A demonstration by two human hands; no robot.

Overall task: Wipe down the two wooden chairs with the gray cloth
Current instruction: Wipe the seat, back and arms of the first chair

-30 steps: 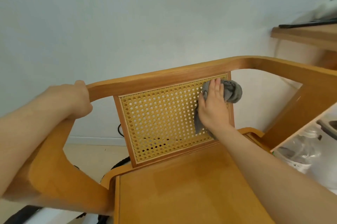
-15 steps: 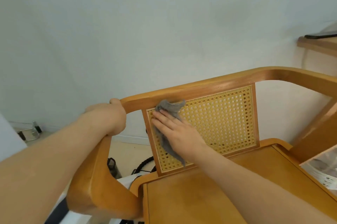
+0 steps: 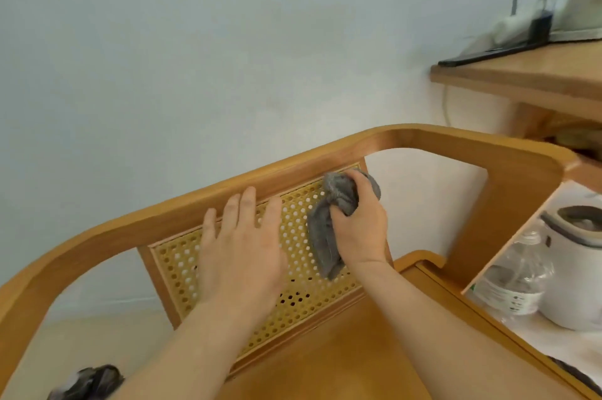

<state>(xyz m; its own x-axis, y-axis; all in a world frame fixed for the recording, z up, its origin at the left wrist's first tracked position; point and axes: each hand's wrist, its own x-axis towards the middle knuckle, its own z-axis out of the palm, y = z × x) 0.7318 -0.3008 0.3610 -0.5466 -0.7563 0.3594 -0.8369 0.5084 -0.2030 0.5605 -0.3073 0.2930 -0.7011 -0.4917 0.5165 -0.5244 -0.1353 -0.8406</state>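
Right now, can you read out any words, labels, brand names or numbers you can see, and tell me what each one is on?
Nothing here can be read.
Plastic bottle: its label carries dark print, too small and blurred to read.
White container: a small dark mark on its side, not legible.
Wooden chair, gray cloth, wall: no text.

L hand (image 3: 242, 246): palm down, flat, fingers (image 3: 247, 204) extended fwd and slightly spread, thumb out to the right; forearm enters from lower left. R hand (image 3: 358, 223): fisted, knuckles up, fingers curled shut around gray cloth (image 3: 325, 236); wrist straight, forearm enters from lower right. Hands near, not touching.
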